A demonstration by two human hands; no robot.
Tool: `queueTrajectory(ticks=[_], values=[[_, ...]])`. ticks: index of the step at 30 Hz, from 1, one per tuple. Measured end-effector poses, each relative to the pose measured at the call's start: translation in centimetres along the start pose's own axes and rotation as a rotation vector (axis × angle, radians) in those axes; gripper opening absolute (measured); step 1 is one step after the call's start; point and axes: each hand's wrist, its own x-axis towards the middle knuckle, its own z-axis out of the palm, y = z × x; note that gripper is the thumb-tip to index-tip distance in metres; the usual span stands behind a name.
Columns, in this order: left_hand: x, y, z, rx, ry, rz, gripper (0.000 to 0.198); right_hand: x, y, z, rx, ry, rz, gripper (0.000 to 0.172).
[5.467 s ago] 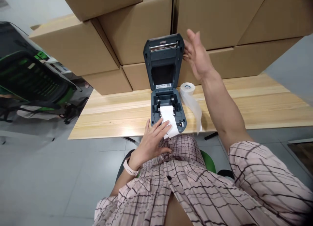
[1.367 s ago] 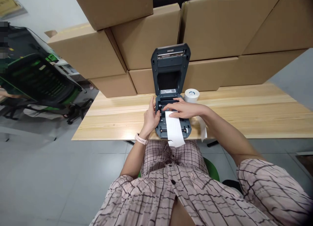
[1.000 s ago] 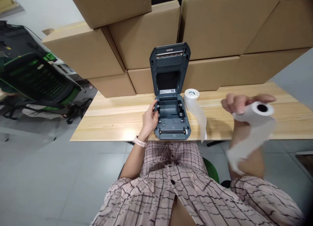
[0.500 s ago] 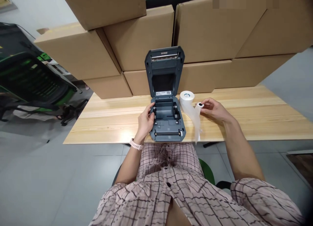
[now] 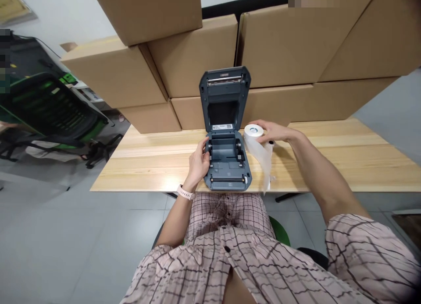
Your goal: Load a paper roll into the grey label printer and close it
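A dark grey label printer (image 5: 226, 170) stands on the wooden table with its lid (image 5: 225, 96) raised; its roll bay holds no roll. My left hand (image 5: 198, 164) grips the printer's left side, thumb over the rim. Just right of the printer sits a white label roll (image 5: 254, 129), with my right hand (image 5: 275, 131) closed around its far and right sides. From that roll a loose whitish strip (image 5: 265, 164) trails to the table's front edge. Beside the strip, below my right hand, lies a small white roll with a black core (image 5: 270, 143).
Stacked cardboard boxes (image 5: 276, 45) form a wall along the back of the table (image 5: 348, 164). On the left is a black and green office chair (image 5: 55, 107), with part of another person near it. A green seat (image 5: 279, 231) shows under me.
My right hand has let go of the small black-cored roll and moved left and away from me onto the larger label roll. My left hand stays on the printer.
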Motion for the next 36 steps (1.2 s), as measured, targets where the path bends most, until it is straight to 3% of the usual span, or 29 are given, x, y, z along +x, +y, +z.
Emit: queueTrajectory(ticks=[3,7,9,12,14,18,21,32,36], values=[[-0.1,-0.2,0.2,-0.052,0.008,-0.013,0.065,0.7,-0.3,0.4,-0.035,0.033,0.04,0.075],[-0.1,-0.2,0.4,-0.074,0.0,-0.035,0.065,-1.4,-1.4,-0.7,0.111,0.19,-0.001,0.073],[-0.2,-0.2,0.4,-0.064,-0.001,-0.042,0.066,-3.1,-3.2,-1.1,0.267,0.21,-0.069,0.076],[-0.1,-0.2,0.4,-0.032,0.011,-0.038,0.066,-4.4,-7.4,0.2,0.398,0.11,-0.195,0.08],[-0.1,-0.2,0.4,0.0,0.019,-0.03,0.065,-3.9,-10.2,2.3,0.265,0.053,-0.292,0.08],[0.0,0.0,0.4,0.063,0.025,-0.043,0.065,-1.1,-13.5,6.7,-0.31,-0.136,-0.337,0.068],[0.0,0.4,0.3,0.078,0.01,-0.048,0.065,0.5,-13.6,8.4,-0.505,-0.227,-0.312,0.064],[-0.1,0.5,0.2,0.082,0.038,-0.047,0.058,2.9,-12.2,10.5,-0.763,-0.351,-0.31,0.067],[-0.2,0.5,0.2,0.059,0.037,-0.067,0.054,1.2,-11.5,10.7,-0.77,-0.259,-0.369,0.062]])
